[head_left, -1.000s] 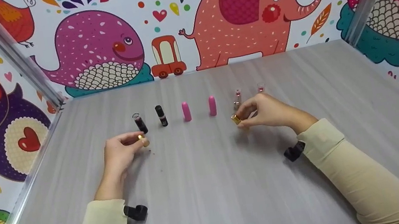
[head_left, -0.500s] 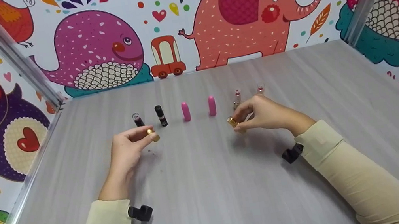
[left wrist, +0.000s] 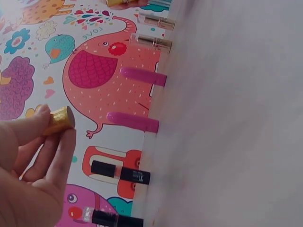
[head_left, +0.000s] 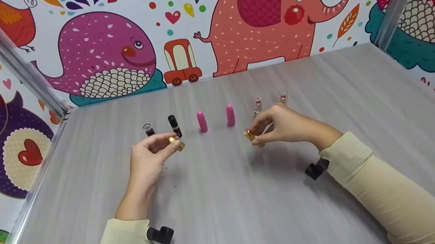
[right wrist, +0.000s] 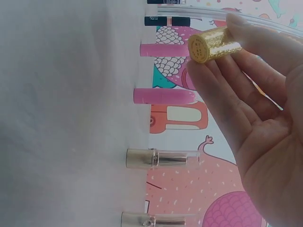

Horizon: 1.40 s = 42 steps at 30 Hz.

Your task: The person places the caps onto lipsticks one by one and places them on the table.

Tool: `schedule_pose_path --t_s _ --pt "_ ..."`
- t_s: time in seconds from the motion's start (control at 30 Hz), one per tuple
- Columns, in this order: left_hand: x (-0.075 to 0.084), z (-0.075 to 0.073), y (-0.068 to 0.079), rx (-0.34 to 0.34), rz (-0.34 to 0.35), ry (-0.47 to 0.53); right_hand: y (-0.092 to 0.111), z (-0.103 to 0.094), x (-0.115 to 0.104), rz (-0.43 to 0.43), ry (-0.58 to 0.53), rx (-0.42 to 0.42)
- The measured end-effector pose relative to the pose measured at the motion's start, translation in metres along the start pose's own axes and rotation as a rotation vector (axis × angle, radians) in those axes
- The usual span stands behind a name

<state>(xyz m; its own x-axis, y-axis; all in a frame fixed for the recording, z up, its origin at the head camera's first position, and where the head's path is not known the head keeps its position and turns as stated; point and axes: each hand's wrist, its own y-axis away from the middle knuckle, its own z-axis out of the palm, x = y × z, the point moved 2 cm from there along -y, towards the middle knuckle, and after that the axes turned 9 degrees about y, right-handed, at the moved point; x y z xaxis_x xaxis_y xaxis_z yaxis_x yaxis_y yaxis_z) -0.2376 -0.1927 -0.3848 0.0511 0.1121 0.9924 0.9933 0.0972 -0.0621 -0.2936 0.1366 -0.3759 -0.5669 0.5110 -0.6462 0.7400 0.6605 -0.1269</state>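
Note:
My left hand (head_left: pixel 146 163) pinches a short gold lipstick tube (left wrist: pixel 60 121) between thumb and fingertips, held above the table. My right hand (head_left: pixel 288 124) pinches a similar gold lipstick tube (right wrist: pixel 217 45), tilted, with its round end showing in the right wrist view. Both hands are in front of an upright row of lipsticks. From the left come a black lipstick with a clear top (head_left: pixel 149 130), partly hidden by the left hand, and a black lipstick (head_left: pixel 174 124). Two pink lipsticks (head_left: pixel 202 121) stand mid-row. Two clear-capped lipsticks (right wrist: pixel 163 159) stand behind the right hand, partly covered in the head view.
The grey wood-grain table (head_left: pixel 222 208) lies under both hands. Walls with cartoon animals, among them an elephant (head_left: pixel 263 23), close off the back and sides. Metal posts (head_left: pixel 7 59) stand at the corners. A black wrist camera (head_left: pixel 161 234) sits on each cuff.
My left hand has moved to the right with its gold lipstick tube, from near the leftmost lipstick to before the black one. My right hand has shifted slightly left with its tube.

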Motion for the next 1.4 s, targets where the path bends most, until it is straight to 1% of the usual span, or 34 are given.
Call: schedule_pose_path --t_s 0.2,0.43,0.57,0.67,0.8,0.87,1.1,1.27,1.4 --pt "0.004 0.012 0.006 -0.035 0.023 0.052 0.000 0.004 -0.006 -0.009 0.007 -0.008" --pt "0.012 0.024 0.013 -0.068 0.048 0.054 0.000 0.010 -0.016 -0.039 0.051 -0.034" --pt "0.017 0.031 0.017 -0.092 0.047 0.078 0.000 0.012 -0.021 -0.051 0.045 -0.045" --pt "0.025 0.038 0.023 -0.106 0.046 0.091 0.000 0.015 -0.025 -0.061 0.030 -0.060" --pt "0.042 0.045 0.036 -0.123 0.060 0.097 0.000 0.018 -0.030 -0.066 0.047 -0.073" --pt "0.048 0.048 0.041 -0.130 0.068 0.100 0.000 0.019 -0.032 -0.070 0.057 -0.077" --pt "0.047 0.055 0.046 -0.147 0.095 0.131 0.000 0.025 -0.039 -0.101 0.023 -0.097" --pt "0.047 0.061 0.050 -0.160 0.076 0.145 0.000 0.028 -0.043 -0.108 0.031 -0.112" --pt "0.045 0.066 0.052 -0.178 0.078 0.156 0.000 0.030 -0.045 -0.106 0.046 -0.116"
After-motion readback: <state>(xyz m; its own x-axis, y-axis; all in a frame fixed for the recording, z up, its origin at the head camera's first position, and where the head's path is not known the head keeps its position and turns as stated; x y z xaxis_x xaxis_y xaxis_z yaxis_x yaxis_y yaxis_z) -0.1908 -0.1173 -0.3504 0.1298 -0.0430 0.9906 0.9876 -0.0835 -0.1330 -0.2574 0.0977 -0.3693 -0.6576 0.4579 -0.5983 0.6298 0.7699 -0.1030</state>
